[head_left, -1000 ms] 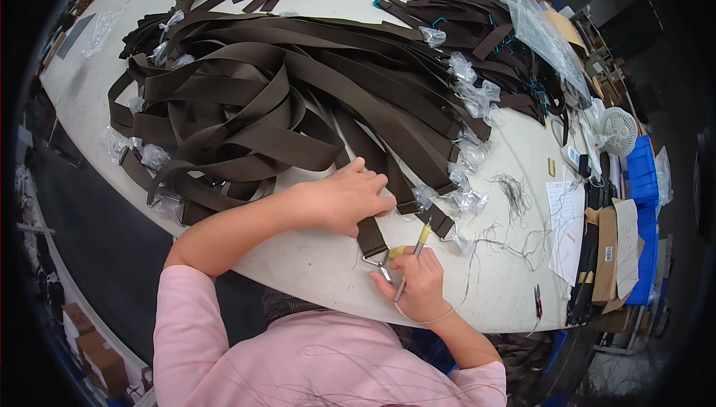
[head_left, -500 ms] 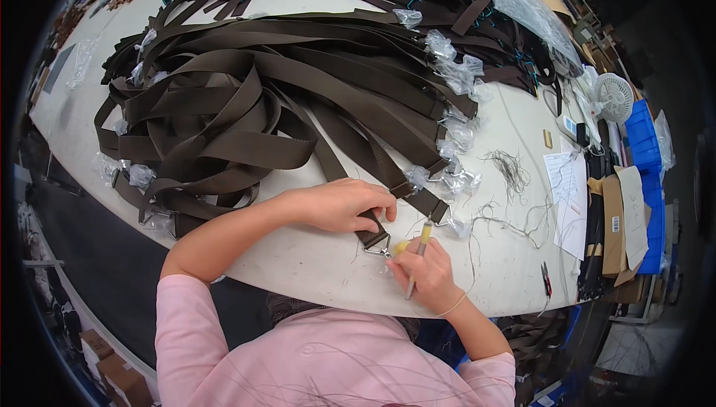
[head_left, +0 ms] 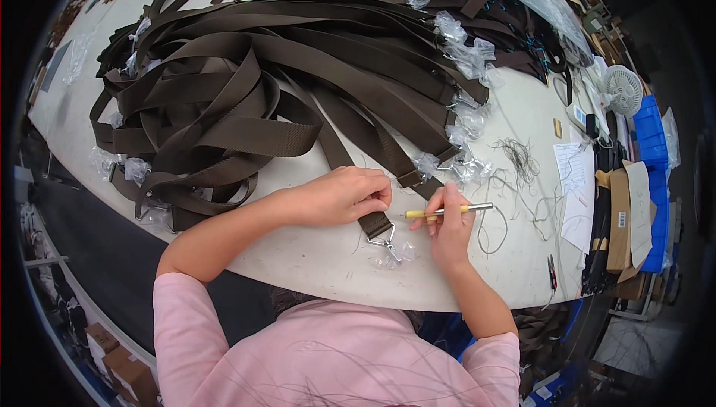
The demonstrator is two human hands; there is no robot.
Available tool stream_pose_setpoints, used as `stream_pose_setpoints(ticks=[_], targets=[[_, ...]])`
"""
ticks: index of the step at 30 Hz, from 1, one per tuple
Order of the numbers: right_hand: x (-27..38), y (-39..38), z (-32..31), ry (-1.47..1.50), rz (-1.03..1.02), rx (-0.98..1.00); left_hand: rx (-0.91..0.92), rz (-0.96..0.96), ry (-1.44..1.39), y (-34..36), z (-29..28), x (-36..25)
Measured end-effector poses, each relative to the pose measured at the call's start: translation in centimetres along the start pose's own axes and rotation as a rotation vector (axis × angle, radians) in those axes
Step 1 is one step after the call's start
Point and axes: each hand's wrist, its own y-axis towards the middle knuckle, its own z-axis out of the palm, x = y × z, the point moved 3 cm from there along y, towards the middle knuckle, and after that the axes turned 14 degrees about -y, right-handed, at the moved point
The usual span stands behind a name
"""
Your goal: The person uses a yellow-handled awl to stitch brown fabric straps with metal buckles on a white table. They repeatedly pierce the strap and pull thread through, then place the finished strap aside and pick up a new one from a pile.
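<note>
My left hand (head_left: 347, 194) lies across a dark brown webbing strap (head_left: 376, 223), fingers curled and closed on it near its end. The fingertips hide part of the strap. A metal ring with a snap hook (head_left: 388, 242) is at that end, the hook partly in clear plastic wrap (head_left: 399, 255) on the table. To the right, my right hand (head_left: 451, 232) is closed round a slim pen-shaped tool (head_left: 473, 208) with a yellow barrel and a silver end. The tool lies nearly level, its thin tip pointing left toward my left hand, apart from the strap.
A large heap of brown straps (head_left: 201, 101) with plastic-wrapped hardware covers the table's far left and middle. Loose threads (head_left: 518, 159), a written sheet (head_left: 573, 191) and small red-handled snips (head_left: 552, 273) lie to the right. A white fan (head_left: 623, 90) and blue bins (head_left: 650, 135) stand beyond.
My right hand has moved up and right, away from the hook, and the tool has swung from upright to nearly level. The hook is now uncovered. My left hand stays over the strap.
</note>
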Motion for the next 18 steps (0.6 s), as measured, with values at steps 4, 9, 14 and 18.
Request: stream_pose_setpoints(ticks=[4,9,14,18], targets=[[-0.17,0.38,0.79,-0.009,0.008,0.039,-0.022,0.014,0.006,-0.34,0.39,-0.02],[0.33,0.15,1.06,-0.113,0.021,0.054,-0.033,-0.011,-0.026,-0.33,0.53,0.13],[0.55,0.07,1.24,-0.147,0.028,0.075,-0.034,0.039,0.04,-0.32,0.49,0.22],[0.45,0.12,1.31,-0.149,0.02,0.078,-0.035,0.033,0.037,-0.32,0.44,0.1]])
